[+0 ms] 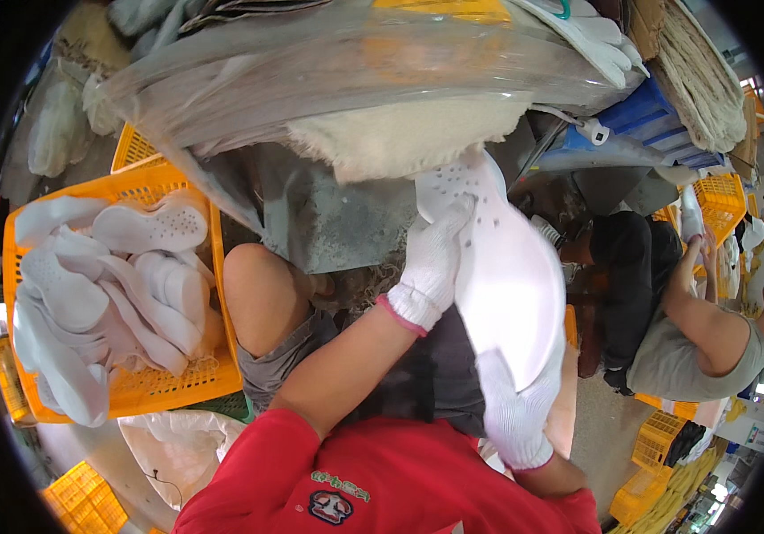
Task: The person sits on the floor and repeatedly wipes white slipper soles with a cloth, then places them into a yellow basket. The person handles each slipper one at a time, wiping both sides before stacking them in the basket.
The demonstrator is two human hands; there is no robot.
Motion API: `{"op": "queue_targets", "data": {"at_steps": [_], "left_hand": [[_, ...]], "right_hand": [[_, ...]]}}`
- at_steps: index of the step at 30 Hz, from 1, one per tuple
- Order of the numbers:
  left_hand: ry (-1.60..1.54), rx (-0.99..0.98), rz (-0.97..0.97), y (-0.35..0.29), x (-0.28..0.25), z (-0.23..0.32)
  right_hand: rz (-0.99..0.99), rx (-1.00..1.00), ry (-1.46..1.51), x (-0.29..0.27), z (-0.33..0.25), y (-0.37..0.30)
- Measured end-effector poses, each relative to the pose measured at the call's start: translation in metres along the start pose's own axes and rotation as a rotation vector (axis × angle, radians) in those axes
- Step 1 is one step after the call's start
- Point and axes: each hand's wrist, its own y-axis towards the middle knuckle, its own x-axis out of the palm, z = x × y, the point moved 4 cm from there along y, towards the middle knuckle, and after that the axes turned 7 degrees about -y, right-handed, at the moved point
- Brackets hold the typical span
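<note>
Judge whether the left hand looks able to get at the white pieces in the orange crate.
Probably yes, if it lets go: the left hand holds the long white piece, which the right hand also holds. The orange crate stands past the left knee, its white pieces uncovered.

On the red shirt, slanting green-and-white lettering sits beside a dark-edged badge; the lettering is too small to read.
</note>
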Motion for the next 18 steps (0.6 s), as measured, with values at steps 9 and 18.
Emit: {"op": "queue_targets", "data": {"at_steps": [9, 18], "left_hand": [[1.346, 0.766, -0.224, 0.133, -0.051, -0.004], [0.065, -0.148, -0.052, 0.116, -0.083, 0.028]], "right_hand": [[0.005, -0.369, -0.261, 0.038, 0.017, 0.101], [0.068, -0.644, -0.354, 0.066, 0.005, 0.156]]}}
